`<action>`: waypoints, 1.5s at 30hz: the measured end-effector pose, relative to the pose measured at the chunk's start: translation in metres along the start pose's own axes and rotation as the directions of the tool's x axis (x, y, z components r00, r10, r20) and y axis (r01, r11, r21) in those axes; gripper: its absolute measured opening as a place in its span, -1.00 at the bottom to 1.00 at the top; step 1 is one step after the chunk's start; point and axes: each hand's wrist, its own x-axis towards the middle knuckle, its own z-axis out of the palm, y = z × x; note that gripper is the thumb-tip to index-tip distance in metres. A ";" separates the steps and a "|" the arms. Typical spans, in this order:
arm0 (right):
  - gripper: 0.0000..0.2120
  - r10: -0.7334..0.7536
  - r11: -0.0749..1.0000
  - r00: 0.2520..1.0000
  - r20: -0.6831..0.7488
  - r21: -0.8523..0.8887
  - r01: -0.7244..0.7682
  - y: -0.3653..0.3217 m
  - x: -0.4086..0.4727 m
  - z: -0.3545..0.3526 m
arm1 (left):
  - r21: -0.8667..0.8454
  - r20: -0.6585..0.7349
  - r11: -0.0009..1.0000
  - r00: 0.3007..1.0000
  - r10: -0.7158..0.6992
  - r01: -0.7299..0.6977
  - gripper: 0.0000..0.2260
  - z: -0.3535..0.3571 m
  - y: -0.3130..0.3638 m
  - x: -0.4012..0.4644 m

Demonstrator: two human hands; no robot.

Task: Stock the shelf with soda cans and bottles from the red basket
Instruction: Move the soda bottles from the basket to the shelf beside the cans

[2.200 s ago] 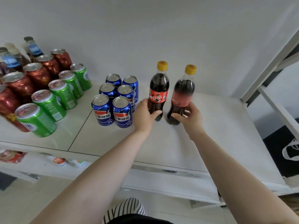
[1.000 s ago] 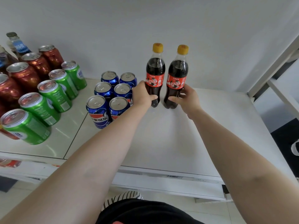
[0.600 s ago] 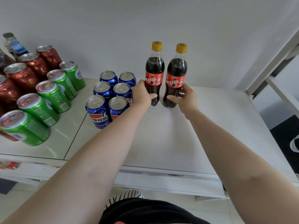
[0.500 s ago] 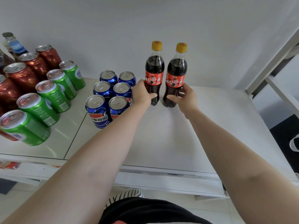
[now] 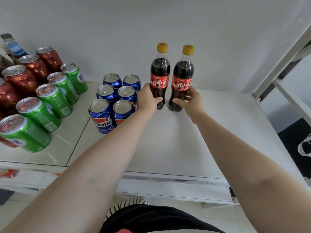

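White shelf [image 5: 193, 145] — pale wall [image 5: 168, 22] behind.

Your left hand [image 5: 148, 98] hiding the left cola bottle's [image 5: 159, 76] lower body, red cans [image 5: 21, 78] cropped at your left, shelf-edge label [image 5: 182, 180] unreadable

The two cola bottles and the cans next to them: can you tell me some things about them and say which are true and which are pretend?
1. Each hand holds one cola bottle. True: the left hand grips the left bottle, the right hand the right bottle.
2. The bottle caps are blue. False: both are yellow.
3. Six blue cans stand left of the bottles. True.
4. The bottles lie on their sides. False: both stand upright on the shelf.
5. The green cans stand right of the bottles. False: they are far to the left.
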 end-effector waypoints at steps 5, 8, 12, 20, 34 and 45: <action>-0.41 -0.010 1.000 1.000 0.005 -0.027 0.010 -0.001 -0.002 0.001 | 0.029 0.033 0.999 0.999 -0.029 0.028 -0.53 -0.002 0.002 -0.001; -0.31 0.009 0.999 1.000 0.013 -0.037 -0.009 0.001 -0.007 -0.001 | 0.056 0.070 0.997 0.996 -0.060 0.056 -0.51 -0.004 0.003 -0.002; -0.20 0.056 0.997 0.998 0.001 -0.061 -0.055 0.004 -0.022 -0.006 | 0.083 0.114 0.993 0.989 -0.089 0.080 -0.51 -0.006 0.001 -0.014; -0.39 -0.011 0.935 0.995 0.101 -0.352 0.046 -0.003 -0.091 -0.020 | 0.086 0.192 0.996 0.981 -0.028 0.011 -0.49 -0.022 -0.006 -0.083; -0.54 -0.301 0.769 0.803 0.515 -0.366 0.523 -0.040 -0.254 0.073 | 0.272 0.044 0.962 0.999 0.013 -0.024 -0.58 -0.120 -0.109 -0.268; -0.51 -0.183 0.634 0.553 0.813 -0.333 0.698 -0.057 -0.460 0.239 | 0.348 -0.052 0.864 0.928 -0.369 0.364 -0.54 -0.250 -0.271 -0.482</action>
